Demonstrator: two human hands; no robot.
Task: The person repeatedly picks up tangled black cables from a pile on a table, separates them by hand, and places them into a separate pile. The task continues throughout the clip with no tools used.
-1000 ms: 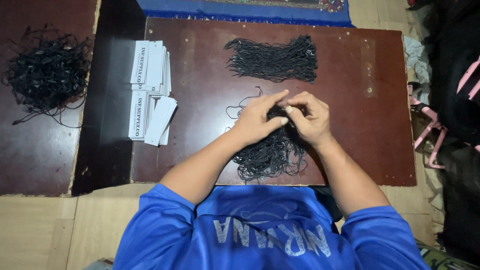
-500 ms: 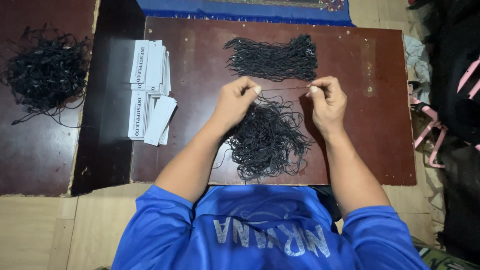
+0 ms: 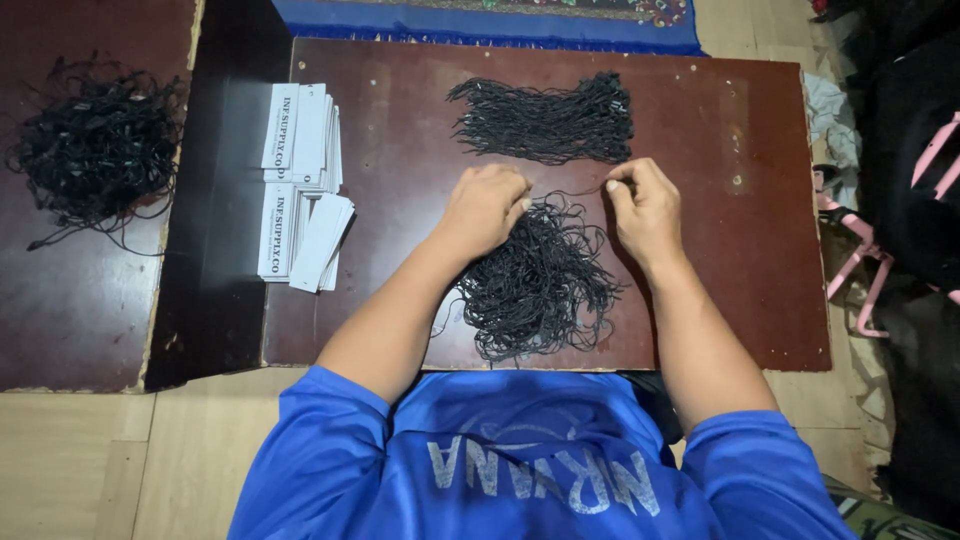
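Observation:
A loose heap of black strings lies on the brown board in front of me. My left hand and my right hand hover over the far edge of the heap, each pinching an end of one thin black string stretched between them. Just beyond my hands lies a tidy bundle of straightened black strings.
Two stacks of white paper tags lie at the board's left edge. A second tangled pile of black strings sits on another brown board at far left. Dark bags and pink straps lie on the floor at right.
My hands drew apart from above the heap, pulling one string out taut between them, then lowered slightly toward the board.

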